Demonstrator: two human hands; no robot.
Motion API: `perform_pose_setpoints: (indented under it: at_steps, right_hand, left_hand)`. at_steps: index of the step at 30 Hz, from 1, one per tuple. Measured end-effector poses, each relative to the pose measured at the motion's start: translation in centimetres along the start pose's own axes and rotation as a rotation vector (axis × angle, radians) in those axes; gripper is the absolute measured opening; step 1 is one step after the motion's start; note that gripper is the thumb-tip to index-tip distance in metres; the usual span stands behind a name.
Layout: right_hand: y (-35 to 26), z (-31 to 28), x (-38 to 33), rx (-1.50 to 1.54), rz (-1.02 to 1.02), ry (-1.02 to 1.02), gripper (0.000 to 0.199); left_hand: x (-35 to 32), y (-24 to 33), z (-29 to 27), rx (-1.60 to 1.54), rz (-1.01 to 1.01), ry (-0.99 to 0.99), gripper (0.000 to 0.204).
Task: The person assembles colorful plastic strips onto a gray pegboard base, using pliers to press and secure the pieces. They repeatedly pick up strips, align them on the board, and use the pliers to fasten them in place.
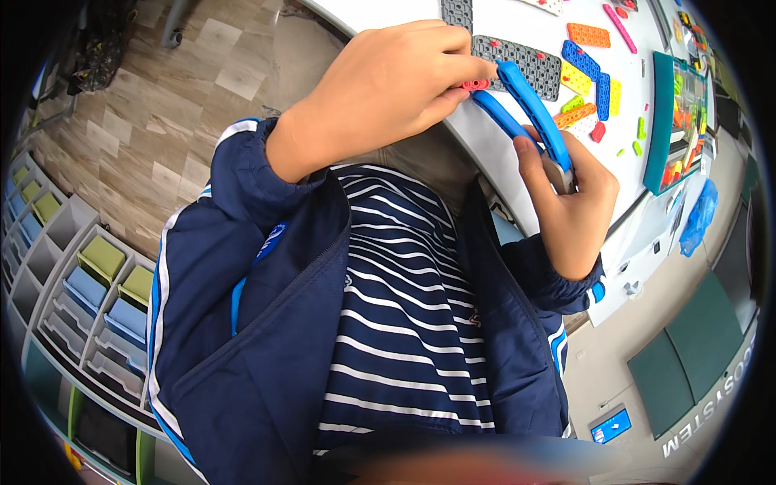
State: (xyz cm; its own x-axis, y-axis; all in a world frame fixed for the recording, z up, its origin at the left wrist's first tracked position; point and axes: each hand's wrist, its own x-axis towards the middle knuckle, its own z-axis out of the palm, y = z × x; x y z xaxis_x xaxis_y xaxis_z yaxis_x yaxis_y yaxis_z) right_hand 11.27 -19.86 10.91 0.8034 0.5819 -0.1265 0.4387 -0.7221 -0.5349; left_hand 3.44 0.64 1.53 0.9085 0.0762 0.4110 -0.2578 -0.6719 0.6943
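My right hand (570, 190) is closed around a tool with two long blue handles (529, 105) and a grey metal part, like pliers. The handles point up and to the left, slightly apart. Close to their ends, my left hand (396, 85) is closed in a pinch, with a small red plastic piece (475, 84) at its fingertips. Whether that piece touches the handles I cannot tell. Behind the hands, a dark grey perforated plate (529, 65) lies on the white table (505, 179) with small red pieces on it.
Right of the plate lie an orange plate (588, 35), blue beams (580, 61), yellow plates (615, 97), an orange beam (575, 115) and small green pieces (641, 128). A teal-edged parts tray (661, 121) stands farther right, near a blue plastic bag (699, 217). Shelves with bins (103, 257) are at left.
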Motion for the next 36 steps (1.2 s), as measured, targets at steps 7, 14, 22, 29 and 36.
perform_pose_setpoints:
  at_steps: [7,14,22,29,36]
  right_hand:
    - [-0.3,0.1,-0.3,-0.039,0.074,0.043,0.021]
    - [2.3,2.1,-1.2,0.073,0.046,0.165,0.019]
    - [4.6,5.8,-1.7,0.006,-0.158,0.329,0.016]
    - [4.7,5.0,-1.1,0.125,-0.068,0.230,0.019]
    - [4.8,1.7,0.6,0.292,0.048,-0.007,0.025]
  left_hand:
    - [1.6,-0.5,0.7,-0.068,0.034,-0.110,0.013]
    - [3.7,-1.4,0.3,-0.313,-0.040,-0.320,0.027]
    - [4.5,-0.6,0.1,-0.193,0.005,-0.281,0.011]
    - [4.5,-0.6,0.0,-0.263,0.019,-0.260,0.014]
    - [4.4,-0.3,0.1,-0.174,0.034,-0.268,0.016]
